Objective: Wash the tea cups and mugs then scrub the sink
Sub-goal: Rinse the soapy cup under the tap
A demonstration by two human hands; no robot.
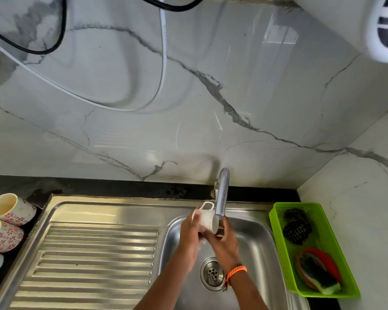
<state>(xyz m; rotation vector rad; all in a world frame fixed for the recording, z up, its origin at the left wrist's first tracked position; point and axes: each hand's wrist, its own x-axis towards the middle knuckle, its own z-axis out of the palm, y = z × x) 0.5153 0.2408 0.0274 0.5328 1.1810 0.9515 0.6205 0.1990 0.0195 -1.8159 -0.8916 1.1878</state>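
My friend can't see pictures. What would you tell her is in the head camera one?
Two hands, left hand and right hand, hold a small white handled cup under a shiny metal tap above a steel sink. Flowered mugs lie at left; a green plastic basket of scrubbers sits at right.

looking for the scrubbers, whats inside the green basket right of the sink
In the green basket: two dark scrubbers at the far end, a green and yellow sponge lying on an orange dish at the near end. What is under the sponge is hidden.
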